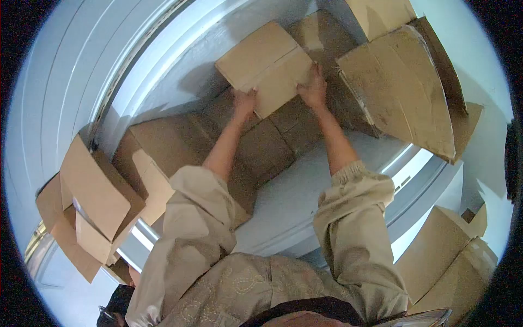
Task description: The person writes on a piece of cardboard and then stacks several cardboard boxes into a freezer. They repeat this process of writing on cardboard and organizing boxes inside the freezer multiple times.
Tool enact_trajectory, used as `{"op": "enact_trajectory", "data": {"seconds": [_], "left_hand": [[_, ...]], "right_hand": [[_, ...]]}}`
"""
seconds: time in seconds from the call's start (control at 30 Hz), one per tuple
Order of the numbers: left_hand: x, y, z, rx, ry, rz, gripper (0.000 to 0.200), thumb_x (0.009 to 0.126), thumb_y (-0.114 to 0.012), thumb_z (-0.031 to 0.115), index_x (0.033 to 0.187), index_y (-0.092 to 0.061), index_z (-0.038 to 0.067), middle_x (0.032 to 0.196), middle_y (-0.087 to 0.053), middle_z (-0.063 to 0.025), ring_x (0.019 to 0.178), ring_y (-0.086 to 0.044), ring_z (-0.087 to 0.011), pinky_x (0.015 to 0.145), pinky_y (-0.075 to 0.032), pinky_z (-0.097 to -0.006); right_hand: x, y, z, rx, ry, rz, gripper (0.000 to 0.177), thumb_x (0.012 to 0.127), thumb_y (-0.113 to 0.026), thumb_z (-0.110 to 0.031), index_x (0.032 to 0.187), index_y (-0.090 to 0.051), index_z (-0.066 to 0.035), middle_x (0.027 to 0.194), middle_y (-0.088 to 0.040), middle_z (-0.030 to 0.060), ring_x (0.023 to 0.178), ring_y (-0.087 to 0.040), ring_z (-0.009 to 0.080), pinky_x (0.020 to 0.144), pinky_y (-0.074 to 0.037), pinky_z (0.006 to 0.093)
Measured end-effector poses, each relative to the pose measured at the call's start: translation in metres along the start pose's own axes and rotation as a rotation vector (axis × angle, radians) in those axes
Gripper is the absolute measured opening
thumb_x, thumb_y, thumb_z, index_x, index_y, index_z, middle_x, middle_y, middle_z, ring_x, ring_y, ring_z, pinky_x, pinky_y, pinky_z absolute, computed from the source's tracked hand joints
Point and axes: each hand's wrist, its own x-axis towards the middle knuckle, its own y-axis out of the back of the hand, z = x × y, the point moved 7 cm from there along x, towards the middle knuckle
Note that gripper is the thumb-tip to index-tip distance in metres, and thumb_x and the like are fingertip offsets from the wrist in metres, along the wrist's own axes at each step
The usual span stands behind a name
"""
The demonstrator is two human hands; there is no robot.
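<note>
Hands: two, both on one tan box [267, 62], which is up near the top middle, tilted, with one seam across its face. Left hand [244, 103] grips its near left edge, fingers bent in and pinching the cardboard. Right hand [312, 90] pinches the right side, fingers bent along the edge. Fingertips behind the box are hidden, can't tell how they sit. Can't tell if the box touches the cardboard below it.

Sleeves: two, beige, left sleeve [199, 218] and right sleeve [354, 212], both pushed up to bare the forearms. One patterned beige top [239, 286] at the bottom.

Other cardboard, roughly by position: one box with raised flaps [95, 191] far left; one wide brown carton [174, 139] left of middle, running in under the forearms; one brown piece [321, 41] just behind the tan box; one big creased panel [400, 87] on the right, tilted; one lighter piece [381, 16] at the top right; one box [444, 261] lower right. Pieces overlap, so exact box total can't be told.

Surface: one pale grey-white floor [289, 201] below the forearms, with a curved white ledge [417, 169] on its right side. Room: one white wall with thin dark lines [60, 82] on the left, one pale plain wall [468, 60] on the right. Lens bends straight edges; corners are black.
</note>
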Motion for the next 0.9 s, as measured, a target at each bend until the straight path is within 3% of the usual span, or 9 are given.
{"op": "enact_trajectory", "data": {"seconds": [0.07,0.2,0.23,0.3,0.37,0.47,0.5,0.63,0.9], "left_hand": [[-0.011,0.015,-0.022,-0.293,0.223,0.046,0.085,0.083,-0.062,0.041,0.144,-0.015,0.006,0.135,-0.045,-0.0215,0.117,-0.048,-0.042,0.101,-0.038,-0.0423],[0.027,0.016,0.003,-0.077,-0.141,-0.009,0.058,0.087,-0.057,0.037,0.131,-0.044,0.002,0.132,-0.047,-0.0201,0.119,-0.047,-0.0385,0.098,-0.038,-0.0433],[-0.017,0.043,0.064,-0.045,-0.63,0.138,0.054,0.087,-0.056,0.038,0.129,-0.048,0.006,0.13,-0.05,-0.018,0.119,-0.048,-0.0351,0.098,-0.038,-0.0437],[-0.032,0.04,0.059,0.121,-0.459,-0.186,0.056,0.085,-0.059,0.035,0.128,-0.048,0.001,0.126,-0.054,-0.0167,0.116,-0.05,-0.0319,0.097,-0.039,-0.0418],[-0.001,0.013,-0.008,0.079,-0.851,-0.383,0.061,0.083,-0.064,0.038,0.127,-0.048,-0.003,0.12,-0.057,-0.0209,0.103,-0.059,-0.0308,0.086,-0.048,-0.0399],[-0.177,0.059,-0.013,-0.281,-0.387,-0.393,0.032,0.089,-0.061,0.019,0.113,-0.056,-0.001,0.097,-0.064,-0.0122,0.084,-0.062,-0.0189,0.069,-0.05,-0.0298],[-0.257,0.039,0.053,-0.305,-0.123,-0.451,0.019,0.09,-0.06,0.015,0.103,-0.061,0.001,0.085,-0.063,-0.0058,0.072,-0.057,-0.0112,0.058,-0.045,-0.0245],[-0.378,0.047,0.037,-0.225,-0.359,-0.415,0.01,0.087,-0.059,0.007,0.094,-0.063,0.001,0.077,-0.062,-0.0022,0.065,-0.053,-0.008,0.055,-0.041,-0.0231],[-0.635,-0.013,0.176,0.088,-1.317,-0.669,0.019,0.08,-0.059,-0.001,0.097,-0.064,0.003,0.09,-0.062,-0.0121,0.078,-0.061,-0.0257,0.067,-0.049,-0.0308]], "right_hand": [[-0.008,-0.006,-0.015,0.048,0.089,0.005,0.101,0.066,-0.077,-0.021,0.144,-0.017,0.0,0.15,-0.012,0.0228,0.139,-0.014,0.0382,0.113,-0.021,0.0399],[-0.016,0.013,-0.047,-0.152,0.059,0.135,0.098,0.066,-0.078,-0.023,0.143,-0.022,-0.002,0.148,-0.023,0.0213,0.139,-0.019,0.0303,0.113,-0.02,0.0441],[-0.015,-0.027,-0.039,-0.102,0.475,0.133,0.097,0.065,-0.078,-0.028,0.143,-0.025,-0.004,0.148,-0.025,0.0174,0.137,-0.022,0.0304,0.113,-0.019,0.045],[-0.094,0.004,-0.083,0.336,0.19,0.326,0.071,0.075,-0.069,-0.033,0.132,-0.04,-0.001,0.132,-0.046,0.0191,0.124,-0.042,0.0292,0.105,-0.034,0.0413],[-0.183,0.033,-0.136,0.342,-0.002,-0.183,0.045,0.082,-0.062,-0.028,0.116,-0.052,0.001,0.116,-0.053,0.0271,0.107,-0.053,0.039,0.089,-0.044,0.0447],[-0.342,0.06,-0.18,0.343,0.438,0.483,0.029,0.084,-0.057,-0.018,0.101,-0.054,0.004,0.095,-0.059,0.0259,0.089,-0.057,0.0416,0.079,-0.046,0.0474],[-0.384,0.066,-0.191,0.291,0.352,0.006,0.024,0.083,-0.058,-0.016,0.099,-0.056,0.002,0.092,-0.061,0.0229,0.085,-0.058,0.0402,0.077,-0.047,0.046],[-0.515,0.075,-0.172,0.473,0.595,-0.16,0.021,0.081,-0.059,-0.012,0.1,-0.06,-0.004,0.085,-0.062,0.0178,0.082,-0.06,0.0363,0.07,-0.047,0.0448],[-0.67,0.205,-0.041,-0.171,0.229,0.859,0.025,0.07,-0.063,-0.003,0.094,-0.059,-0.002,0.094,-0.057,0.0112,0.089,-0.057,0.0305,0.075,-0.045,0.0396]]}}
